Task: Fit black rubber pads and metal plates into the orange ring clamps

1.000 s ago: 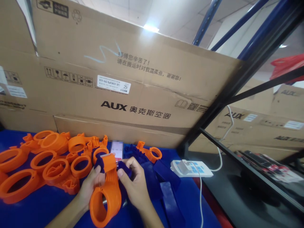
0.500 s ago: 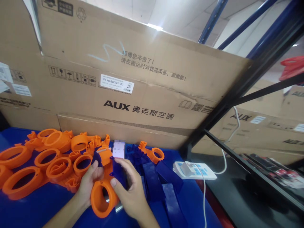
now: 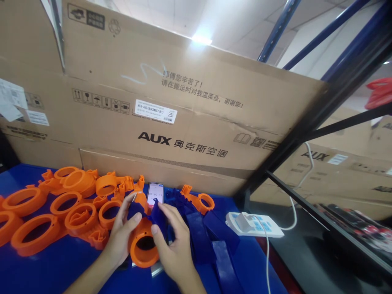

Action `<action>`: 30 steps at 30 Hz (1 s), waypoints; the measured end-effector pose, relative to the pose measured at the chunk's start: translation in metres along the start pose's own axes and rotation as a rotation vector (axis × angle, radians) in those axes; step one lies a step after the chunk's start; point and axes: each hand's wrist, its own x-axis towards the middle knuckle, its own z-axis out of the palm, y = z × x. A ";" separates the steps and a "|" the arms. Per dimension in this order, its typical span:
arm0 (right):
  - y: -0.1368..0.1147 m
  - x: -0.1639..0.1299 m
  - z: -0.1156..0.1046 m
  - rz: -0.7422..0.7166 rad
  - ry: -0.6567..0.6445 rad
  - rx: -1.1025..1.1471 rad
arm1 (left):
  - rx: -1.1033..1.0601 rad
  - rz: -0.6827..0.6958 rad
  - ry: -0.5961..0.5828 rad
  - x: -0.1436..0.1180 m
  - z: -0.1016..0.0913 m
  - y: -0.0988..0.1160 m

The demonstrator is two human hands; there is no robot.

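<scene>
Between my hands is an orange plastic part with a round ring point(image 3: 144, 250) at its lower end, facing me. Dark blue plastic point(image 3: 158, 215) lies against it on both sides; whether this is one piece or two I cannot tell. My left hand point(image 3: 121, 234) is closed around the left side, thumb on the blue plastic. On the right, my right hand point(image 3: 176, 241) grips the blue plastic, its thumb beside the orange ring. My fingers hide much of where orange and blue meet. Just beyond them stands a phone point(image 3: 155, 192) showing a timer.
Several orange ring parts point(image 3: 30, 234) are heaped on the blue tabletop point(image 3: 39, 271) at left. Several blue plastic pieces point(image 3: 200, 237) lie at right, near another orange part point(image 3: 206, 203). A white power strip point(image 3: 255, 224) with cables sits farther right. A large cardboard box point(image 3: 190, 122) stands behind.
The orange ring has tilted, so its opening faces me more. The blue plastic in my right hand stands out higher, a corner showing. The view has shifted slightly, moving the scene rightward.
</scene>
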 end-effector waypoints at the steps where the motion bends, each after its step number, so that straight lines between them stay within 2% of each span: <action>1: 0.000 0.000 0.000 -0.006 0.004 -0.008 | 0.028 0.040 0.021 0.002 -0.001 -0.002; 4: 0.001 0.001 0.001 -0.021 -0.012 -0.013 | 0.096 0.133 0.054 0.007 -0.004 -0.008; 8: 0.002 0.001 0.002 -0.025 -0.032 -0.005 | 0.135 0.186 0.042 0.008 -0.007 -0.013; 14: 0.004 0.000 0.003 -0.021 -0.026 -0.015 | 0.131 0.164 0.034 0.007 -0.007 -0.013; 23: 0.005 0.000 0.004 -0.006 -0.031 0.010 | 0.157 0.165 0.105 0.004 0.001 -0.007; 30: 0.002 0.000 0.004 -0.017 -0.031 -0.010 | 0.123 0.162 0.093 0.008 -0.005 -0.010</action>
